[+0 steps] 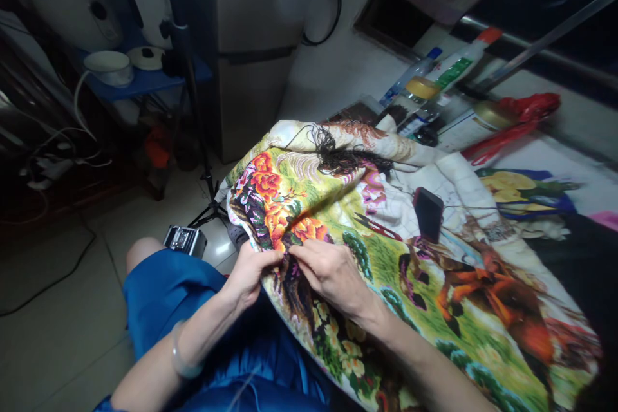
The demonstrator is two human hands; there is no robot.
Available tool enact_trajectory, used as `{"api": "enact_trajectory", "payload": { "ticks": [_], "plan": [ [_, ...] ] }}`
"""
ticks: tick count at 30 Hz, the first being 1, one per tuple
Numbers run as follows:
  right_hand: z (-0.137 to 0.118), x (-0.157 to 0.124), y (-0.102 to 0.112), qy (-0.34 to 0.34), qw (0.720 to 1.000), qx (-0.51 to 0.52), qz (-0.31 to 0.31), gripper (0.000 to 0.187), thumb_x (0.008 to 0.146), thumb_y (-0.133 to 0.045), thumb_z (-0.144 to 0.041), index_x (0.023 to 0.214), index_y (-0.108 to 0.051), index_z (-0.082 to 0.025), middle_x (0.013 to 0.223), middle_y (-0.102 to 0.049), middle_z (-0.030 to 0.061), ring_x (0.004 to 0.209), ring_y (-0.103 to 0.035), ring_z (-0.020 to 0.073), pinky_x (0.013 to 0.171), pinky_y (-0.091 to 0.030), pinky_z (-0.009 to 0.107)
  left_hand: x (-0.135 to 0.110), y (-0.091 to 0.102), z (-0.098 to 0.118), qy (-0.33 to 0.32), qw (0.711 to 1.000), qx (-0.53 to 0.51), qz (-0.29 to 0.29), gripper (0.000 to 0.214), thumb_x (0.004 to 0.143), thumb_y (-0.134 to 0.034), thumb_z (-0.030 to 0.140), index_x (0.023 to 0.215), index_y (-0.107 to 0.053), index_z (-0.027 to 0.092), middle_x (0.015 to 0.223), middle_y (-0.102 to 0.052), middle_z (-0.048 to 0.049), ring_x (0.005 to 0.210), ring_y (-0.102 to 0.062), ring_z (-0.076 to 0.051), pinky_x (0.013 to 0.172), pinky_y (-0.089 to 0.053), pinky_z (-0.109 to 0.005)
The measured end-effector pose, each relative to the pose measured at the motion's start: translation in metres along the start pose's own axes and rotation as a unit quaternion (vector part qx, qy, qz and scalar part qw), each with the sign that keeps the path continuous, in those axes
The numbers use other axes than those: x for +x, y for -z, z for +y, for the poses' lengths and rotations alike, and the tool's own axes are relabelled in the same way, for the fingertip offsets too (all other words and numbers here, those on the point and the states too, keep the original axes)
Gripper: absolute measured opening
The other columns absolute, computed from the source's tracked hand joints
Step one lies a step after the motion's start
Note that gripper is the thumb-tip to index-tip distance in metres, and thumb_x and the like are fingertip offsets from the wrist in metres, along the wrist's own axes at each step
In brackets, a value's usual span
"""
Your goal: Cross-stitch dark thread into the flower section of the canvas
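Note:
A large cross-stitch cloth with flowers, green ground and an orange-brown animal figure spreads over my lap and the table. My left hand is closed on its near left edge, thumb on top. Close beside it, the fingers of my right hand are pinched together against the cloth at the dark stitched part below the orange flowers. Whatever they pinch is too small to make out. A blurred dark streak slants across the cloth above the right hand. Red thread snips and a black phone lie on the cloth.
Tangled black thread lies on the cloth's far part. Bottles and jars and a red plastic bag stand behind it. At left are a tripod, a metallic box on the floor and a blue table with a white pot.

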State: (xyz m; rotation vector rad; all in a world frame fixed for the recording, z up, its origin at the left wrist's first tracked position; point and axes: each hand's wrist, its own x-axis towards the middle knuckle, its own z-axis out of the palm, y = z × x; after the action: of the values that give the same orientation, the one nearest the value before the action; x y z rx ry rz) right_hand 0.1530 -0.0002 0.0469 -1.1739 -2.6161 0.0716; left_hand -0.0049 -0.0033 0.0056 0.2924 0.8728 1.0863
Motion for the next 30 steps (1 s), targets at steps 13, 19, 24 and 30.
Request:
{"api": "enact_trajectory", "payload": {
  "ticks": [13, 19, 24, 30],
  "plan": [
    [0.000, 0.012, 0.008, 0.035, 0.994, -0.077, -0.075, 0.014, 0.087, -0.054, -0.009, 0.079, -0.064, -0.016, 0.068, -0.055, 0.0024, 0.063, -0.045, 0.0149, 0.055, -0.022, 0.029, -0.002, -0.003, 0.001, -0.003, 1.000, 0.007, 0.013, 0.039, 0.044, -0.081, 0.015, 0.082, -0.074, 0.012, 0.076, -0.074, -0.0064, 0.076, -0.068, -0.024, 0.082, -0.051, -0.037],
    [0.019, 0.015, 0.004, 0.014, 0.996, 0.082, -0.026, 0.019, 0.086, -0.055, -0.005, 0.079, -0.069, -0.016, 0.074, -0.053, 0.0028, 0.071, -0.048, 0.0137, 0.060, -0.031, 0.023, 0.002, -0.003, -0.001, -0.009, 1.000, 0.010, -0.008, 0.041, 0.048, -0.080, 0.015, 0.088, -0.074, 0.013, 0.082, -0.075, -0.0064, 0.079, -0.068, -0.024, 0.085, -0.051, -0.038],
    [0.031, 0.020, -0.003, 0.008, 0.972, 0.234, -0.035, 0.020, 0.087, -0.057, -0.005, 0.077, -0.070, -0.016, 0.070, -0.052, 0.0006, 0.068, -0.050, 0.0121, 0.061, -0.037, 0.021, 0.003, -0.002, -0.002, -0.001, 1.000, 0.009, -0.014, 0.041, 0.048, -0.080, 0.015, 0.088, -0.073, 0.013, 0.083, -0.075, -0.0066, 0.080, -0.069, -0.025, 0.086, -0.051, -0.040],
    [0.035, 0.021, -0.006, 0.027, 0.967, 0.253, -0.024, 0.019, 0.089, -0.057, -0.010, 0.076, -0.071, -0.015, 0.067, -0.050, 0.0001, 0.065, -0.050, 0.0116, 0.058, -0.037, 0.021, 0.004, 0.000, -0.001, 0.014, 1.000, 0.001, -0.026, 0.044, 0.047, -0.081, 0.014, 0.091, -0.073, 0.013, 0.086, -0.076, -0.0071, 0.083, -0.069, -0.026, 0.088, -0.050, -0.040]
  ]
}}
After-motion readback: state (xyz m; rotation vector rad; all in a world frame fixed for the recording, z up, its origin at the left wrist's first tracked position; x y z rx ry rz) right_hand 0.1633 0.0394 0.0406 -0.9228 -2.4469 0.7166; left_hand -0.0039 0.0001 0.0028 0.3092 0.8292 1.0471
